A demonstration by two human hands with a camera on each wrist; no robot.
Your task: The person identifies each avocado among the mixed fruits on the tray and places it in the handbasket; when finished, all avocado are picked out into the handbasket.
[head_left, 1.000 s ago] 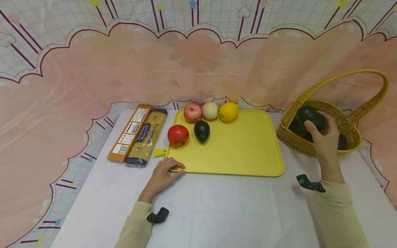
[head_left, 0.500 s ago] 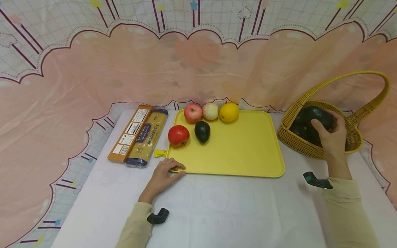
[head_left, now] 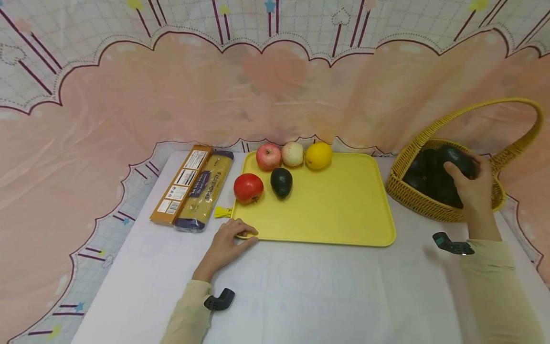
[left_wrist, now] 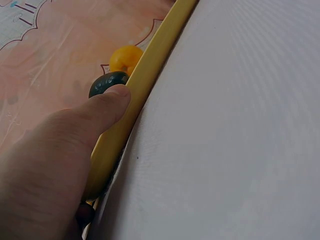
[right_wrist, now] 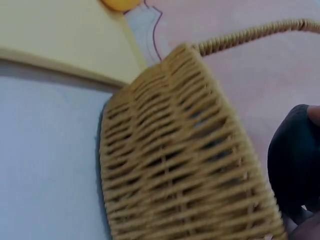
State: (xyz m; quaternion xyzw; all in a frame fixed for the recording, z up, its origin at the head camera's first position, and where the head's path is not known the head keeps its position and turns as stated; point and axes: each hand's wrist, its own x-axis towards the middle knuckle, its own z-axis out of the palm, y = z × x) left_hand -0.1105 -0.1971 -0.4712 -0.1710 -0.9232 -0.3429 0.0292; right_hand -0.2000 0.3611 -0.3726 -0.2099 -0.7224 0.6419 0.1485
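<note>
My right hand grips a dark green avocado inside the opening of the wicker basket. Several more avocados lie in the basket, partly hidden by the hand. In the right wrist view the held avocado shows just past the basket's rim. My left hand holds the near left corner of the yellow tray; in the left wrist view the thumb lies against the tray's side wall. On the tray sit another avocado, a red fruit, a pink apple, a pale apple and a yellow lemon.
An orange-brown box and a spaghetti packet lie left of the tray. A small yellow packet touches the tray's left side. The basket's tall handle arches over its opening. Patterned cloth hangs behind the white table.
My right hand has shifted rightward across the basket with the avocado in its grip, uncovering more avocados at the left. The left hand stays at the tray's corner.
</note>
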